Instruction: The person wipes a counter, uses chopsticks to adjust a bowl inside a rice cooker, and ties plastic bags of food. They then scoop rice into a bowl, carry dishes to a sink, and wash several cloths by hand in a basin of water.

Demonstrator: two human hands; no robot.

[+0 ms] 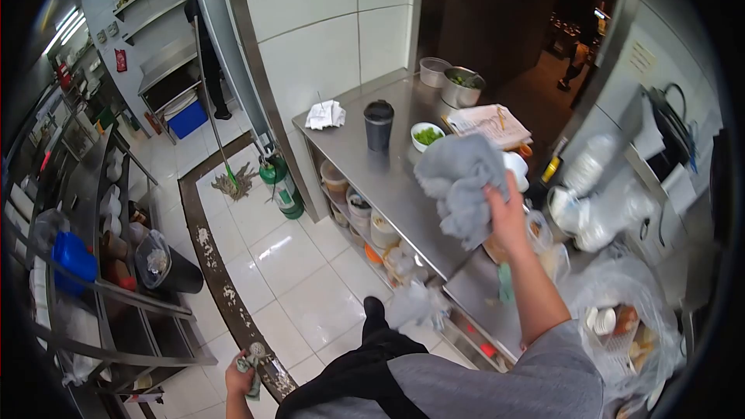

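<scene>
A grey cloth (pixel 462 186) hangs bunched from my right hand (pixel 508 217), whose fingers are closed on its edge above the steel counter (pixel 403 190). Low by my side, my left hand (pixel 239 379) grips a small greenish cloth (pixel 252 368) over the floor. Close behind the grey cloth are a white bowl of chopped greens (pixel 427 136) and papers (pixel 489 124) with a pen on them. A dark lidded tumbler (pixel 379 126) stands upright to their left. Part of a white dish (pixel 515 167) shows behind my right hand.
A metal pot (pixel 463 87) and a clear tub (pixel 434 71) stand at the counter's far end. On the right is a plastic-lined bin (pixel 621 341) with waste. A green cylinder (pixel 281 186) and a mop (pixel 233 182) are on the tiled floor. Another person (pixel 209 54) stands farther back.
</scene>
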